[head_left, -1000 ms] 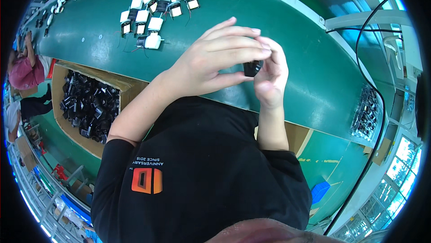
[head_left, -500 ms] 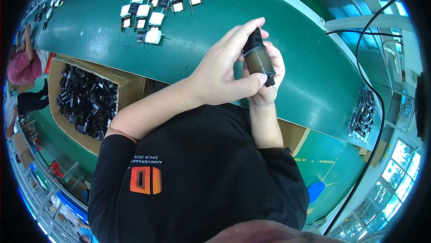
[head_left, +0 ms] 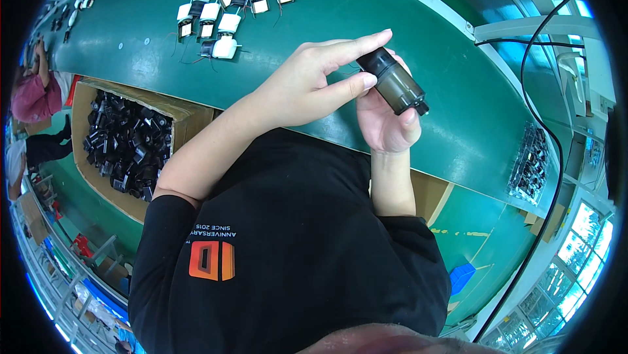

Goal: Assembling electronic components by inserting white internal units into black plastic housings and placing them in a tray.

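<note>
A cylindrical part (head_left: 400, 89) with a smoky, see-through body, a black end and a small black nozzle is held above the green bench. It lies tilted, its nozzle pointing down and to the right. My left hand (head_left: 320, 82) grips the black end, the thumb along one side and the stretched fingers over the other. Beneath the part, my right hand (head_left: 381, 123) supports it from the palm side. Its thumb stands near the nozzle, and its other fingers are mostly hidden behind the cylinder.
Several white-and-black motor units with wires (head_left: 226, 23) lie on the green bench (head_left: 294, 40). A cardboard box (head_left: 190, 125) full of black parts stands at left. A clear bag of black parts (head_left: 528, 164) lies at right, near a hanging black cable (head_left: 555, 177). Another person (head_left: 36, 95) sits far left.
The cylinder has turned from nearly upright to slanting, its nozzle end swinging right. My left thumb has moved from the nozzle end to the black end, and my right hand has opened somewhat.
</note>
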`<action>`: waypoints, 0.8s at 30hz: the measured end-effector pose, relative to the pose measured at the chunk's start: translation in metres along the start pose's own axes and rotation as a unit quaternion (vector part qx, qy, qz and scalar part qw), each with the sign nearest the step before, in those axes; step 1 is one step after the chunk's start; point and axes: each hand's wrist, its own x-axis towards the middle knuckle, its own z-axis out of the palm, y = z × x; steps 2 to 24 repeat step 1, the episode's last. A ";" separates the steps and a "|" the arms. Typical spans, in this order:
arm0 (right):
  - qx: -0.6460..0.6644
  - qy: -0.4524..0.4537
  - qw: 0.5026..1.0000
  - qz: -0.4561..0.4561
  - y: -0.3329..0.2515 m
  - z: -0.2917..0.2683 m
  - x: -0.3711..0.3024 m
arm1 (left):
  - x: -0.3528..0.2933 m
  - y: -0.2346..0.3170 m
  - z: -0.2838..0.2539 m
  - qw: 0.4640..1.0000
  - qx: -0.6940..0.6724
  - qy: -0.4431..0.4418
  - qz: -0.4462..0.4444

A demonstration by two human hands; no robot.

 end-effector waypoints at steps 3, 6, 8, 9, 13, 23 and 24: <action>0.007 -0.003 1.000 -0.021 0.003 0.002 0.001 | -0.001 -0.003 0.002 1.000 -0.011 0.002 -0.004; 0.007 -0.003 1.000 -0.021 0.003 0.002 0.001 | -0.001 -0.003 0.002 1.000 -0.011 0.002 -0.004; 0.007 -0.003 1.000 -0.021 0.003 0.002 0.001 | -0.001 -0.003 0.002 1.000 -0.011 0.002 -0.004; 0.007 -0.003 1.000 -0.021 0.003 0.002 0.001 | -0.001 -0.003 0.002 1.000 -0.011 0.002 -0.004; 0.007 -0.003 1.000 -0.021 0.003 0.002 0.001 | -0.001 -0.003 0.002 1.000 -0.011 0.002 -0.004; 0.007 -0.003 1.000 -0.021 0.003 0.002 0.001 | -0.001 -0.003 0.002 1.000 -0.011 0.002 -0.004; 0.007 -0.003 1.000 -0.021 0.003 0.002 0.001 | -0.001 -0.003 0.002 1.000 -0.011 0.002 -0.004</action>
